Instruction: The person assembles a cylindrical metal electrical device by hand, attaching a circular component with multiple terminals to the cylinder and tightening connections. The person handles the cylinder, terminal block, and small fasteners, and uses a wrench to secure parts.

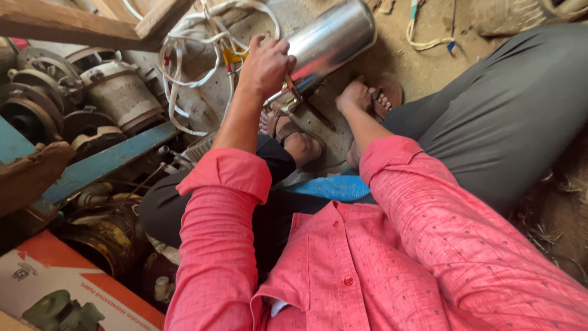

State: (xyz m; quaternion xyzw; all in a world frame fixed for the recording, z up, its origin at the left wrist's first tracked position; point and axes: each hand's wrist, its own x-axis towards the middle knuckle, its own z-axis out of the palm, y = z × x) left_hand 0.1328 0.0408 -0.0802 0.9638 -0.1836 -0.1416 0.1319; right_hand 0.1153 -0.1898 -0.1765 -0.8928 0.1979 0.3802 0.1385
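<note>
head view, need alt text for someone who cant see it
Seen from above, a person in a pink shirt sits on a dirt floor; the left hand grips the near end of a shiny steel cylinder, and the right hand rests by a sandalled foot. Old motor parts lie alongside.

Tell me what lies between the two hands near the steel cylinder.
In the head view, between the left hand and right hand lie a thin tool shaft and the shiny steel cylinder's lower end.

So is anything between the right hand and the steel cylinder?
Nothing visible. The right hand rests low beside a sandalled foot, just below the shiny cylinder, with bare floor between. The left hand already grips a tool at the cylinder's end.
</note>
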